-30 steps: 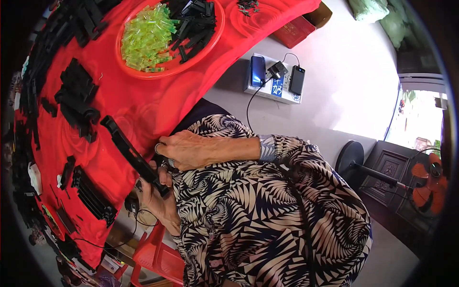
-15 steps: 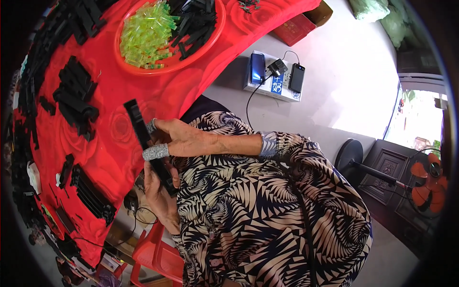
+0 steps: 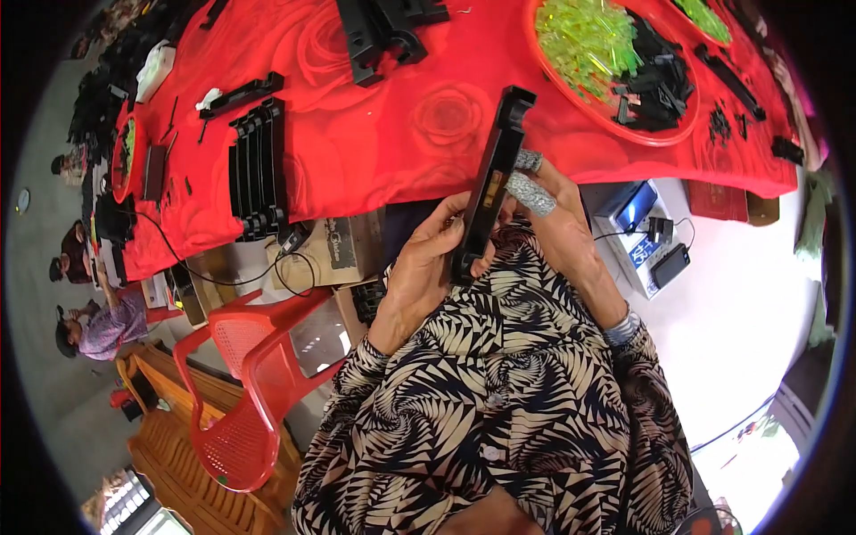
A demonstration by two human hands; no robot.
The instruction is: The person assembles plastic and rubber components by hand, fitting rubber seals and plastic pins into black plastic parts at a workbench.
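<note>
Black plastic in the form of a long bar (image 3: 502, 147) is held aslant before a patterned shirt (image 3: 481, 374), its far end seen against the red cloth of the table (image 3: 357, 160). The bar's near end is pinched between thumb and fingers in the grip of the left hand (image 3: 421, 263). Grey finger sleeves (image 3: 532, 194) worn on the right hand (image 3: 571, 218) are set at the bar's right side; whether that grip is pressed together cannot be told.

The table's near edge is crossed, in this view, by the bar. To the left, a row of black bars (image 3: 257, 169) is laid near that edge; to the right, well apart from the row, an orange basin (image 3: 655, 140) is filled with yellow-green pieces (image 3: 584, 45) and black pieces (image 3: 660, 85). Pale floor (image 3: 731, 330) is spread beyond a white box (image 3: 624, 234). Large blue characters are printed on the box's side, while dark print on a cardboard box (image 3: 346, 245) under the table is too small to be read.
</note>
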